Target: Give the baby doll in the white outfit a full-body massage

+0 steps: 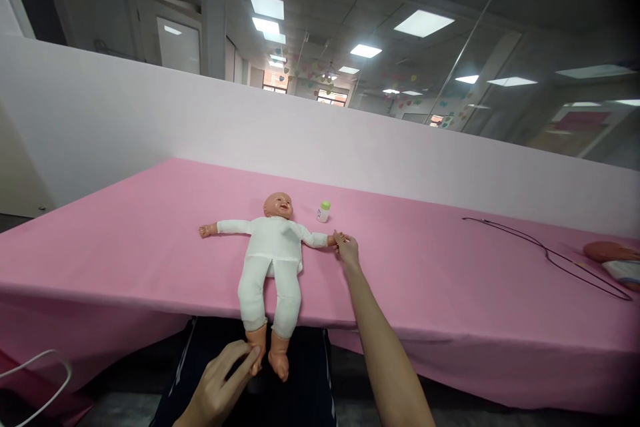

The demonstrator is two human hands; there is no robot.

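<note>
A baby doll (274,240) in white cloth lies face up on the pink-covered table (400,267), its arms spread and its feet hanging over the front edge. My right hand (347,249) has its fingers closed on the doll's hand at the right. Below the table edge, my left hand (223,377) grips the doll's foot on the left side between thumb and fingers. A small bottle (323,212) with a green cap stands just beyond the doll's arm, near my right hand.
At the right lies a long dark cable (540,247), with part of another doll (613,253) beside it. A white wall (300,133) topped by glass runs behind the table. A white cable (63,373) loops at the lower left.
</note>
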